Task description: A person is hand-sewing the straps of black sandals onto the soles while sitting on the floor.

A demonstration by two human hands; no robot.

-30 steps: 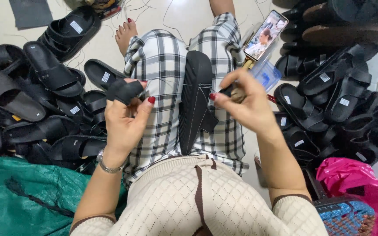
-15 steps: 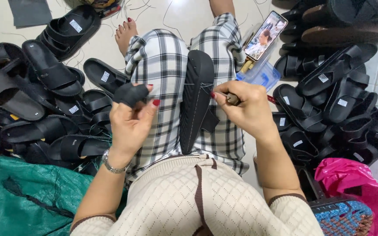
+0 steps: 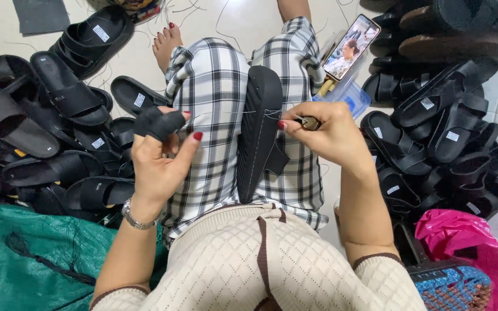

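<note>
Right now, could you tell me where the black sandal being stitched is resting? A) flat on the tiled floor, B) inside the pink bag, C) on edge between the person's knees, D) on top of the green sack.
C: the black sandal stands on edge between the checked-trousered knees, beside the right hand holding a small tool.

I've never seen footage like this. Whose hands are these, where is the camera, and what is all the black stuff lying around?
The camera sits on a person's head and looks down at their lap, so both hands are their own. The left hand is raised, with black protective sleeves on its fingers. The right hand grips a small tool against a black sandal standing on edge between the knees, with light thread running to it. Piles of black sandals lie on the floor at both sides. A phone leans nearby, and a pink bag lies to the right.
</note>
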